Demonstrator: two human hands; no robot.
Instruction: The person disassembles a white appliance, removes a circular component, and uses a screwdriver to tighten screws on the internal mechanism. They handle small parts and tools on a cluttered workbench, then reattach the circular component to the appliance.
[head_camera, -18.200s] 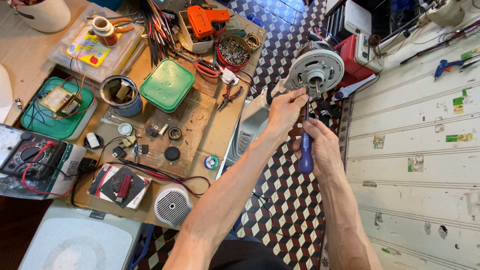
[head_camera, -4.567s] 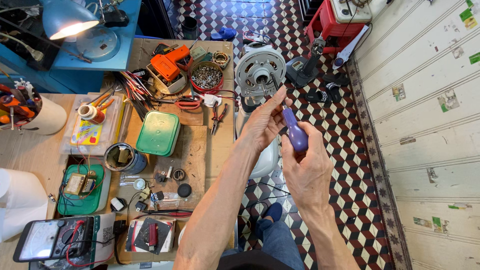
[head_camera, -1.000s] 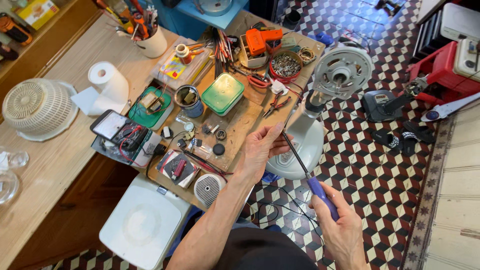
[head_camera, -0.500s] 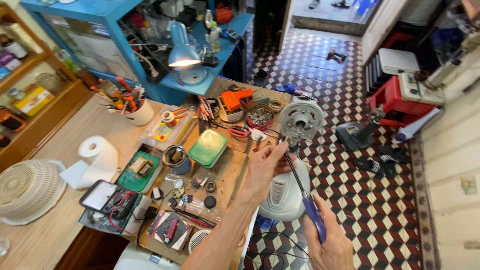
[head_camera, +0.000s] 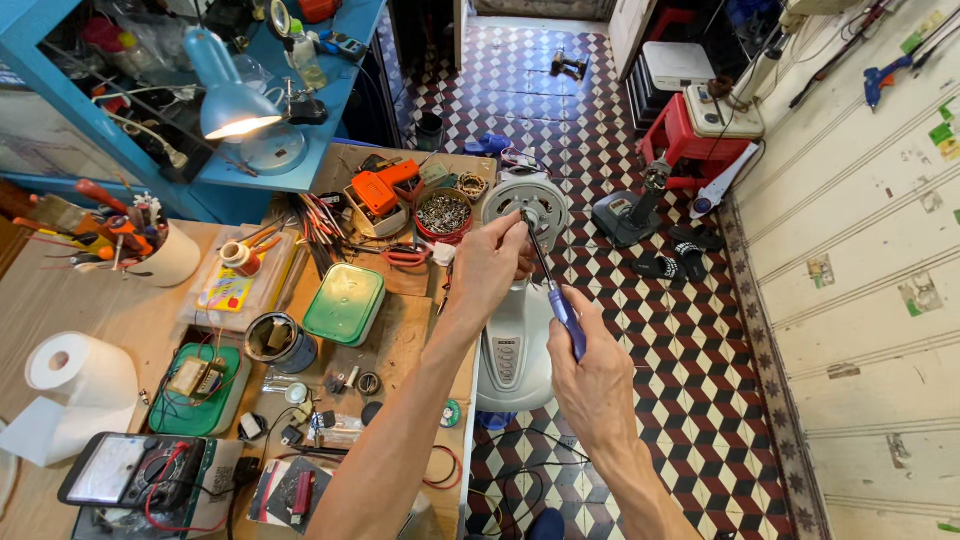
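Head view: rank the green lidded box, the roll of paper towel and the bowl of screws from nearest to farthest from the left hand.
1. Bowl of screws, just left of the left hand.
2. Green lidded box, farther left on the bench.
3. Roll of paper towel, at the far left edge.

A workbench (head_camera: 420, 350) fills the left of the scene, a tiled floor (head_camera: 700, 380) the right. A fan motor (head_camera: 527, 205) stands just off the bench's far right corner, above the fan base (head_camera: 512, 350) beside the bench edge. The left hand (head_camera: 487, 268) rests at the motor; the right hand (head_camera: 592, 375), nearer, holds a screwdriver (head_camera: 553, 293) reaching to it. On the bench, a drill (head_camera: 378, 190) lies far, a lidded box (head_camera: 345, 303) behind a tin (head_camera: 278, 342), a paper roll (head_camera: 75, 375) at left, a meter (head_camera: 130, 470) nearest. A lamp (head_camera: 228, 100) stands on the far shelf (head_camera: 330, 110).
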